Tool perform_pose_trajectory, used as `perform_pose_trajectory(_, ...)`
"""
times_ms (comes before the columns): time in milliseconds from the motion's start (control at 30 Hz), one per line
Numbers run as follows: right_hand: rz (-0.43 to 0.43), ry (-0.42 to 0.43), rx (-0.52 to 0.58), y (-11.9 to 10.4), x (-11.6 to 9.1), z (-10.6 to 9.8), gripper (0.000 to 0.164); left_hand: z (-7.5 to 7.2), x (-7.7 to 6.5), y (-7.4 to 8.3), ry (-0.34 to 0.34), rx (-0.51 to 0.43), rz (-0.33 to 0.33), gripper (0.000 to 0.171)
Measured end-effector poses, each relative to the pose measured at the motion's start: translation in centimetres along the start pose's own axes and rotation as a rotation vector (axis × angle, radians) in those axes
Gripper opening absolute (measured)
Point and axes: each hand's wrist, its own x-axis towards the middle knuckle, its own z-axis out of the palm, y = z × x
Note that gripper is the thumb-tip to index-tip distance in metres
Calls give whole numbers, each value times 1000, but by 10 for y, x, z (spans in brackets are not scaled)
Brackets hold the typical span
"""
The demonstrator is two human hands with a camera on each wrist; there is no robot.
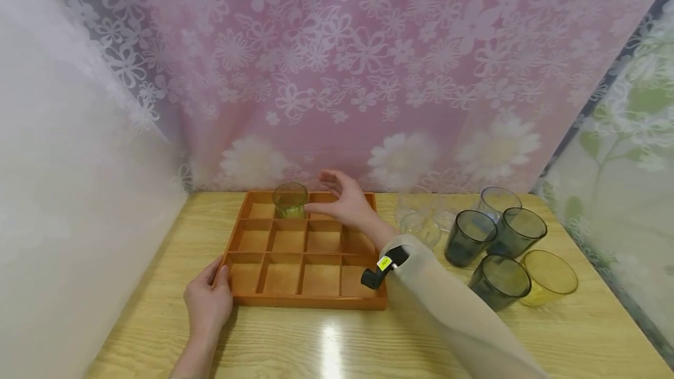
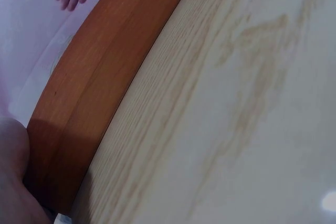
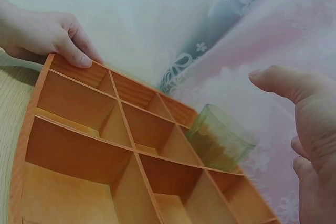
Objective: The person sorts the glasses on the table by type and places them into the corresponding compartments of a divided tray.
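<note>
A wooden compartment tray (image 1: 310,302) lies on the table. In its back row, second compartment from the left, stands a green-tinted glass (image 1: 291,200), its upper part rising above the dividers. My left hand (image 1: 209,296) grips the tray's left wall close to the front corner, thumb over the top edge, as the right wrist view also shows. My right hand (image 1: 344,200) hovers over the back of the tray beside the glass, its fingers spread and relaxed with nothing in them. The right wrist view shows a gap between the thumb (image 3: 273,80) and the glass (image 3: 220,139).
Right of the tray stand three dark grey glasses (image 1: 470,238), a yellow glass (image 1: 550,278), a bluish-rimmed glass (image 1: 499,200) and several clear glasses (image 1: 419,230). A floral curtain (image 1: 337,75) hangs behind the table (image 1: 284,344). My right forearm crosses the tray's right side.
</note>
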Motion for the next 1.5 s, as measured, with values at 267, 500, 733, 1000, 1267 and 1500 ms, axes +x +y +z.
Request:
perform_pose_trajectory(267, -54, 6, 34, -11, -15, -25, 85, -2, -2, 0, -6, 3, -9, 34)
perform_pose_trajectory(500, -74, -23, 65, -27, -39, -52, 83, 0, -2, 0, -1, 5, 1, 34)
perform_pose_trajectory(733, -97, -43, 20, -41, -68, -75, 80, 2, -1, -1, 14, 19, 9, 33)
perform_pose_trajectory(1000, -139, -30, -49, -52, -102, -103, 79, 2, -2, 0, 30, 13, 40, 31)
perform_pose_trajectory(1267, -186, 47, -87, -56, -138, -137, 73, 3, -2, -2, 21, -1, 21, 32)
perform_pose_trajectory(1500, -212, 117, -134, -52, -165, -162, 69, 3, -2, -2, 19, 1, 19, 32)
